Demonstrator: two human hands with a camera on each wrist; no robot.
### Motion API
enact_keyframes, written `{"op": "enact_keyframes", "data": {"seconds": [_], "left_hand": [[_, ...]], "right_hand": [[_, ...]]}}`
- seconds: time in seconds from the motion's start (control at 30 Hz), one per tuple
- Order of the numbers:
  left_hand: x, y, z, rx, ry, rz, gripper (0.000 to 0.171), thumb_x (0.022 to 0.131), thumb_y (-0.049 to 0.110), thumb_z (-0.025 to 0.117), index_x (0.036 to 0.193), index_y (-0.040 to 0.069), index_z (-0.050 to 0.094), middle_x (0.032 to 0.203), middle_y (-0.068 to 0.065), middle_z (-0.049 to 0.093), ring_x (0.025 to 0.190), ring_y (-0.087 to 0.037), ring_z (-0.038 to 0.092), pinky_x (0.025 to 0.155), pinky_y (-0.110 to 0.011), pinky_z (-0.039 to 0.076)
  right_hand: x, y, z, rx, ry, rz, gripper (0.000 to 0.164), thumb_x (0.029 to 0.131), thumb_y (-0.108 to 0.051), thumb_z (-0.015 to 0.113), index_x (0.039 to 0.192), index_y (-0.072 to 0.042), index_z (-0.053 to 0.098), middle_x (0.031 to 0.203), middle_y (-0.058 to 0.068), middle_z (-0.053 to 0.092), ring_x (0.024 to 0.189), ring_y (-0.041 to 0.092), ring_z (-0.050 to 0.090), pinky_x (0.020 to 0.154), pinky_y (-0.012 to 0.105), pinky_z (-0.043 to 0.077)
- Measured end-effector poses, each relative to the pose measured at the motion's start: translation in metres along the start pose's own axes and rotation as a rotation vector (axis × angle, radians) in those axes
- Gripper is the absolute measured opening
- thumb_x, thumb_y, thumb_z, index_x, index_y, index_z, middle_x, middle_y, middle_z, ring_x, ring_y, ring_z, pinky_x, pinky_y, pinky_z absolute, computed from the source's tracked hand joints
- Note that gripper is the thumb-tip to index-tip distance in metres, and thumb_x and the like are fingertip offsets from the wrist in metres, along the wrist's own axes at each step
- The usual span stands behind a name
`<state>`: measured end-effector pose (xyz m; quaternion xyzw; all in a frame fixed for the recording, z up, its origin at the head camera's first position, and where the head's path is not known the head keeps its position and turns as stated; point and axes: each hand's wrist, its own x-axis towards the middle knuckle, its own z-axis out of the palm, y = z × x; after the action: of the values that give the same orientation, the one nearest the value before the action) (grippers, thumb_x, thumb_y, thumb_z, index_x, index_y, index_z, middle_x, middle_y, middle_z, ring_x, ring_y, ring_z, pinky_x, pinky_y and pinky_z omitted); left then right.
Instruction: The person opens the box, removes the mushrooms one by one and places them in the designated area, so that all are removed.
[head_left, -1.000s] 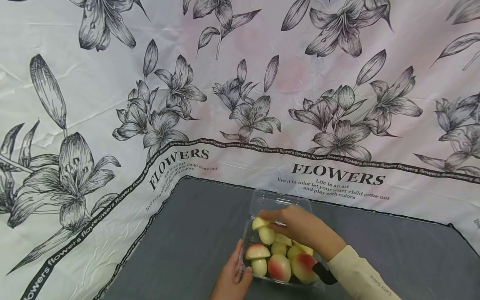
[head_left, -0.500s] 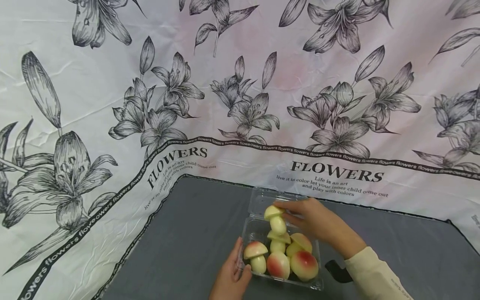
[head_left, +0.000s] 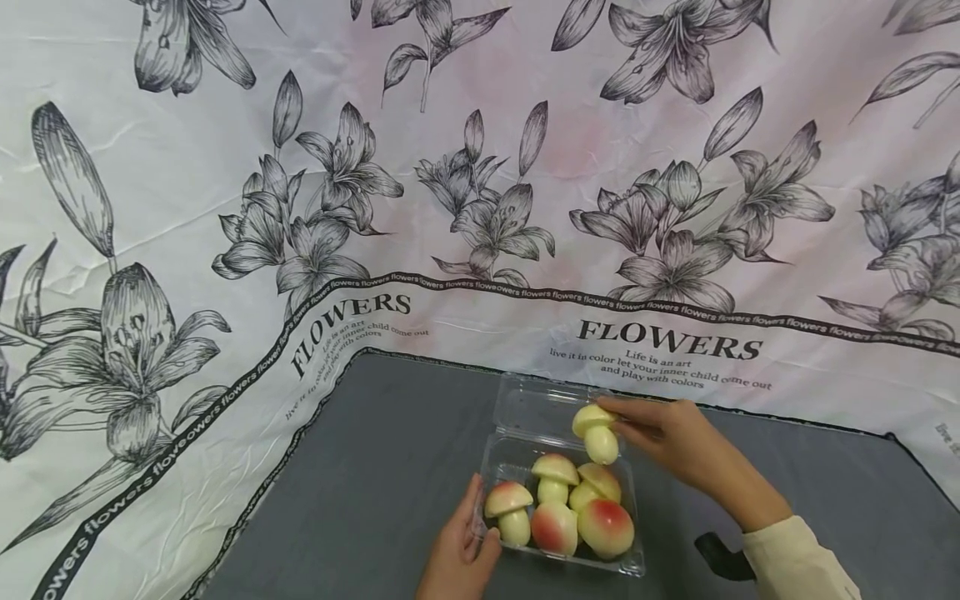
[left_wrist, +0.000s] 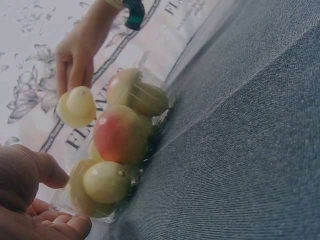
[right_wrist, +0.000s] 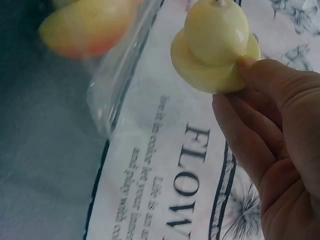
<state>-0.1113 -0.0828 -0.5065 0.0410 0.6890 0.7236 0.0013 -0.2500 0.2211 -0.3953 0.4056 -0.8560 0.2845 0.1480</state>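
Note:
My right hand (head_left: pixel 667 433) pinches a pale yellow toy mushroom (head_left: pixel 597 433) by its cap, stem pointing down, at the right rear of a clear plastic box (head_left: pixel 637 554). In the right wrist view the thumb (right_wrist: pixel 270 75) presses the cap beside the rounded stem. My left hand (head_left: pixel 463 542) grips the box at its left wall, thumb toward the front corner. Inside the box lie several red-tinged pieces: a mushroom (head_left: pixel 508 500) by the left hand, another mushroom (head_left: pixel 555 471) behind, and round red-topped pieces (head_left: pixel 607 529) in front.
The box's clear lid (head_left: pixel 525 408) stands folded back behind it. A dark grey cloth (head_left: pixel 360 483) covers the table. White flower-printed fabric (head_left: pixel 480 325) rises along the back and left. A black curved piece (head_left: pixel 723 557) shows beside the right sleeve (head_left: pixel 798 558).
My right hand has lifted the pale mushroom from the left rear of the box and carried it rightward over the back. The left hand keeps its hold on the box.

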Motion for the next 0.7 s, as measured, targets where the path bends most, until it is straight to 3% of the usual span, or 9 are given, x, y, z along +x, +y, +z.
{"op": "enact_keyframes", "data": {"seconds": [0.1, 0.23, 0.7], "left_hand": [[0.000, -0.001, -0.001, 0.003, -0.001, 0.009, 0.079, 0.101, 0.007, 0.064, 0.166, -0.004, 0.020, 0.169, -0.033, 0.018, 0.154, -0.050, 0.017, 0.118, -0.065, 0.030], [0.001, -0.001, -0.001, 0.006, -0.003, 0.006, 0.080, 0.101, 0.008, 0.064, 0.166, -0.004, 0.020, 0.168, -0.035, 0.019, 0.154, -0.050, 0.017, 0.117, -0.064, 0.031], [0.000, 0.003, -0.001, 0.018, -0.017, 0.008, 0.080, 0.101, 0.006, 0.063, 0.166, -0.006, 0.017, 0.169, -0.033, 0.017, 0.156, -0.046, 0.016, 0.118, -0.045, 0.033]], "right_hand": [[-0.009, 0.005, -0.004, -0.052, 0.052, -0.021, 0.045, 0.088, 0.002, 0.083, 0.131, -0.010, 0.076, 0.122, 0.009, 0.078, 0.098, 0.018, 0.079, 0.078, 0.015, 0.060], [-0.022, 0.013, -0.010, -0.107, 0.073, 0.038, 0.044, 0.088, 0.000, 0.084, 0.131, -0.010, 0.077, 0.121, 0.008, 0.078, 0.096, 0.018, 0.079, 0.078, 0.013, 0.059], [-0.052, 0.028, -0.025, -0.205, 0.071, 0.186, 0.039, 0.091, -0.007, 0.083, 0.130, -0.009, 0.077, 0.118, 0.011, 0.079, 0.091, 0.026, 0.080, 0.069, 0.028, 0.065]]}}
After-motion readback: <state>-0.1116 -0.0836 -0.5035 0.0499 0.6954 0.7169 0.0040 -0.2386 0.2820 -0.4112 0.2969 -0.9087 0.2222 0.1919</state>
